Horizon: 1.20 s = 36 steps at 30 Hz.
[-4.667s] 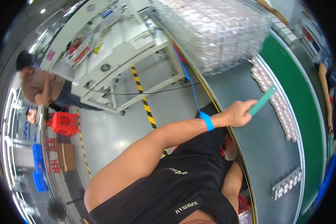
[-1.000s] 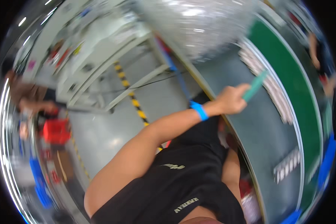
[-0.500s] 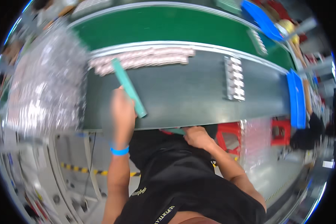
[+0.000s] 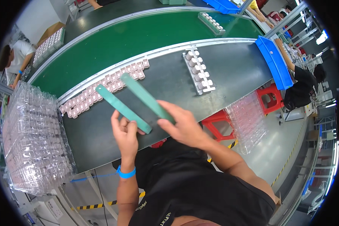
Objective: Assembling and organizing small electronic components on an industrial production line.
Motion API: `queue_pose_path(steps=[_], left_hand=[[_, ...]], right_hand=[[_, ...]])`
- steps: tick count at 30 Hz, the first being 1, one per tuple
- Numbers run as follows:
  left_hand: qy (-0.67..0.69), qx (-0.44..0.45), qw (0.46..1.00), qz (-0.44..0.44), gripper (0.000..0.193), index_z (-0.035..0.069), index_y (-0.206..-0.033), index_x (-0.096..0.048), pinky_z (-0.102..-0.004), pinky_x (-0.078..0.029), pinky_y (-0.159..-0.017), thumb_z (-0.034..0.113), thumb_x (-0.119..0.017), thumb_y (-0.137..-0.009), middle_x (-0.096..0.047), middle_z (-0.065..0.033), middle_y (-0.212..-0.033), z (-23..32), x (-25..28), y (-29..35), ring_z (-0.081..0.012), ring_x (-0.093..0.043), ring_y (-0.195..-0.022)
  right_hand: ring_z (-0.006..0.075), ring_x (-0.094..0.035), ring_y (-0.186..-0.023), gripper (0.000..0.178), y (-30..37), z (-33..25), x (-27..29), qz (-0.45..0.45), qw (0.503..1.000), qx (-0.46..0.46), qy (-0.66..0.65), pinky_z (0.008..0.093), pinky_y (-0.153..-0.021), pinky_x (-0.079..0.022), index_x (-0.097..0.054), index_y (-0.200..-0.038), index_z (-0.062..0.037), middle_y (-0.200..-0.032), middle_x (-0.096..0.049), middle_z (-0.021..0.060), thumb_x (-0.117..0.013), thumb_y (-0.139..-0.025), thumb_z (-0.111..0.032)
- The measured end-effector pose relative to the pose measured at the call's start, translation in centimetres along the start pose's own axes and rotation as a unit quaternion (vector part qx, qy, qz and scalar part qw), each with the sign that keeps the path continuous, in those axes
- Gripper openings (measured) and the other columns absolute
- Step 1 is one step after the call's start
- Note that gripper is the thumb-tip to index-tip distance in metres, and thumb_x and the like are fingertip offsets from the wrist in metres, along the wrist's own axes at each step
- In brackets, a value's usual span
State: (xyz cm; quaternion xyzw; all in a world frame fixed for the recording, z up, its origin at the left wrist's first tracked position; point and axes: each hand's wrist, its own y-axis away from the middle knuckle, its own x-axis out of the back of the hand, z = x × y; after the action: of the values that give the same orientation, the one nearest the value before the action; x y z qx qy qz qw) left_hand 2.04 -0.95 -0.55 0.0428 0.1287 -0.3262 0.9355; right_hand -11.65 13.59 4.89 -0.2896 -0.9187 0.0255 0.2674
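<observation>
My left hand (image 4: pixel 126 133), with a blue band at the wrist, grips a flat green strip (image 4: pixel 122 108) near its lower end. In my right hand (image 4: pixel 184 126) is a second green strip (image 4: pixel 145 95), held between thumb and fingers and slightly smeared by motion. The two strips run side by side, apart, above the dark worktop (image 4: pixel 165 79). Just beyond their far ends lie two rows of small pale pink pieces (image 4: pixel 101 88). Farther right stands a metal fixture (image 4: pixel 198 73) carrying several white cylindrical parts.
Clear plastic trays (image 4: pixel 35 139) are stacked high at the left. A green conveyor belt (image 4: pixel 147 35) runs behind the worktop, with another loaded fixture (image 4: pixel 211 23) on it. At the right are a blue bin (image 4: pixel 274 62) and red stools (image 4: pixel 219 124). Other people work at both sides.
My right hand has risen from below the table edge, bringing the second green strip over the worktop. My left hand still holds its strip. The view has turned and shifted.
</observation>
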Motion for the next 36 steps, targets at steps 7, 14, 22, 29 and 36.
queue_pose_path(steps=[7,14,22,29,36], left_hand=[[0.037,-0.002,0.999,-0.004,0.049,-0.001,-0.154,-0.027,-0.0296,-0.058,-0.076,0.005,-0.043,-0.108,-0.066,-0.0176,-0.118,-1.9,-0.8,0.6,-0.0168,-0.066,-0.096],[-0.004,-0.010,0.999,-0.039,0.044,-0.003,-0.149,-0.032,-0.0344,-0.063,-0.078,0.004,-0.046,-0.108,-0.064,-0.0215,-0.124,-2.1,-0.5,0.9,-0.0225,-0.069,-0.099],[0.071,-0.104,0.992,0.014,0.072,0.007,-0.160,-0.028,-0.0377,-0.061,-0.089,0.034,-0.064,-0.105,-0.058,-0.0259,-0.141,1.6,2.5,-2.2,-0.0325,-0.072,-0.104],[0.046,-0.143,0.988,-0.045,0.069,0.010,-0.159,-0.033,-0.0390,-0.059,-0.093,0.028,-0.068,-0.103,-0.065,-0.0226,-0.129,0.6,3.2,-1.6,-0.0318,-0.071,-0.109],[0.036,-0.193,0.980,-0.026,0.066,0.011,-0.159,-0.033,-0.0440,-0.057,-0.099,0.027,-0.067,-0.103,-0.066,-0.0232,-0.128,1.5,2.9,-2.6,-0.0331,-0.070,-0.113]], right_hand=[[0.0425,-0.066,-0.103,0.052,-0.2,1.5,-4.4,-0.027,1.000,0.007,0.009,0.0480,-0.083,-0.055,-0.051,-0.147,-0.0025,-0.125,-0.061,0.0192,-0.066,-0.100,-0.018],[0.0400,-0.064,-0.094,0.058,0.3,2.3,-3.0,-0.057,0.998,0.039,0.006,0.0474,-0.081,-0.053,-0.047,-0.152,-0.0022,-0.112,-0.061,0.0191,-0.067,-0.099,-0.017],[0.0423,-0.065,-0.102,0.052,1.0,2.5,-1.0,-0.162,0.982,0.023,-0.096,0.0494,-0.092,-0.051,-0.051,-0.147,0.0017,-0.114,-0.065,0.0218,-0.059,-0.099,-0.016],[0.0417,-0.064,-0.104,0.052,0.4,2.9,-1.2,-0.130,0.984,0.040,-0.118,0.0501,-0.094,-0.050,-0.053,-0.147,-0.0018,-0.115,-0.066,0.0207,-0.059,-0.098,-0.016],[0.0338,-0.063,-0.105,0.048,-1.0,3.0,-0.9,-0.107,0.984,0.089,-0.109,0.0415,-0.093,-0.052,-0.056,-0.148,-0.0095,-0.117,-0.062,0.0156,-0.061,-0.100,-0.010]])
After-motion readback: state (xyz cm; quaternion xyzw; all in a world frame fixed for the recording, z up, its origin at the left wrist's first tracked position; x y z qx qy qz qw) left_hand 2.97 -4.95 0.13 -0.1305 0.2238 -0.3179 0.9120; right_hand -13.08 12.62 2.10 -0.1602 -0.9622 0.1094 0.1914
